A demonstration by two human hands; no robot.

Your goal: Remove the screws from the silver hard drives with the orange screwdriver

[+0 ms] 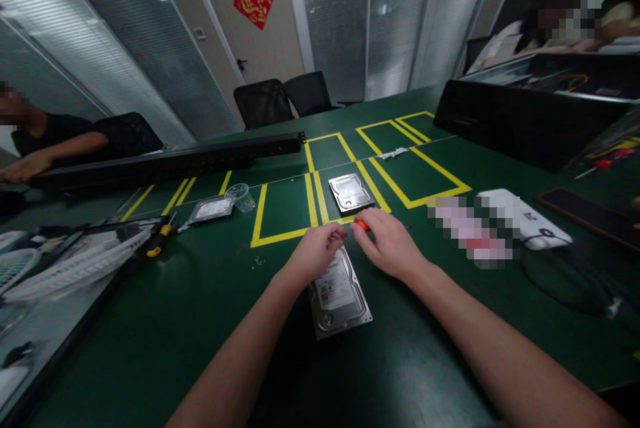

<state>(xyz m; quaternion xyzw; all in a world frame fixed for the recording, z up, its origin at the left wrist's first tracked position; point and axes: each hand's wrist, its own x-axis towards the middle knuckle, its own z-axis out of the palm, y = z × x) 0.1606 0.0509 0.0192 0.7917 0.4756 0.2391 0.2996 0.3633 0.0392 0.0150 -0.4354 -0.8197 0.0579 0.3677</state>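
Note:
A silver hard drive (343, 298) with a white label lies on the green table right in front of me. Above its far edge is my left hand (320, 251), its fingers curled together; whatever may be between them is too small to tell. My right hand (390, 245) is closed round an orange tool handle (362, 224), most of which the fingers hide. Just beyond the hands, inside yellow tape lines, lies a second hard drive (350, 192). A third hard drive (213, 209) rests to the left, beside a clear plastic cup (242, 198).
Small loose screws (259, 261) lie left of the near drive. A yellow-and-black screwdriver (160, 239) sits by a tray of white baskets (85, 268). A long black power strip (175, 156), an open computer case (530, 115) and a white device (523, 218) stand around. People sit at both sides.

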